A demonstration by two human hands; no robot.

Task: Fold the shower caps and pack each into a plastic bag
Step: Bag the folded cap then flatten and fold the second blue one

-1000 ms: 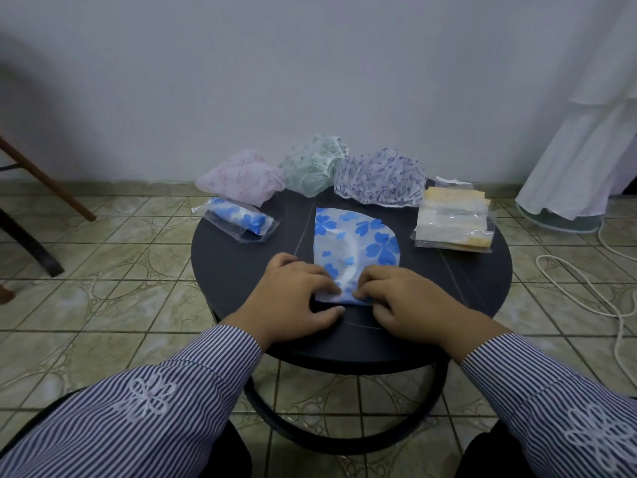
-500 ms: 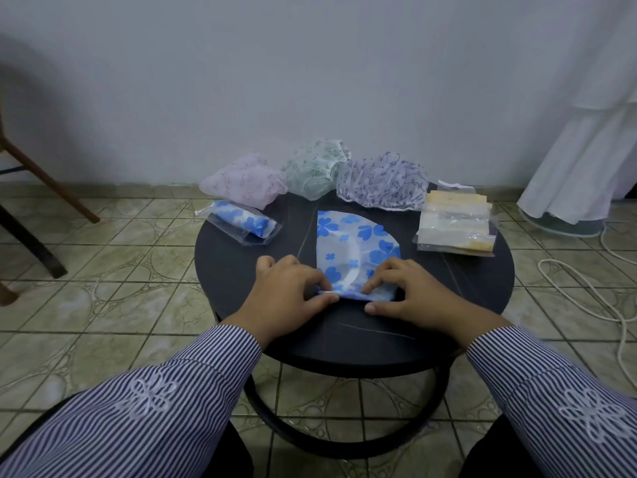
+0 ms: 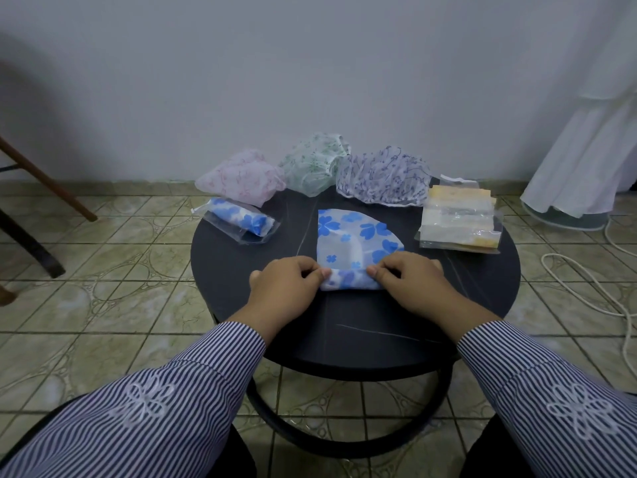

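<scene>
— What's the biggest thing in front of you?

— A round dark worktop [image 3: 482, 291] on a tiled floor [image 3: 113, 281], pale wall behind. A person in striped sleeves sits at it, both hands on the near middle.

— And on it?

— Along the far edge, three loose shower caps in a row: a pink-patterned cap [image 3: 241, 181] on the left, a green-patterned cap [image 3: 313, 163] in the middle, a purple-patterned cap [image 3: 382, 181] to the right, each touching its neighbour. Just right of those lies a stack of clear plastic bags [image 3: 460, 222], with yellowish sheets showing in it.

— Which cap are they working on?

— The blue-flowered cap [image 3: 355, 236], flat on the centre of the worktop, already folded into a rounded wedge. Its near edge is turned up into a narrow roll.

— How are the hands placed?

— The left hand [image 3: 286, 288] has its grip closed on the left end of that roll, thumb and fingertips pinching it. The right hand [image 3: 410, 284] does the same at the right end, fingers curled, tips on the fold. The roll sits between the two hands, touching the worktop.

— Anything packed yet?

— One: a bagged blue-flowered cap [image 3: 241, 220], rolled inside a clear bag, lying on the left side of the worktop just in front of the pink one, well apart from the hands.

— Anything off the worktop?

— White cloth [image 3: 586, 157] hanging at the right, a white cord [image 3: 586, 281] looped on the floor beneath it.
</scene>
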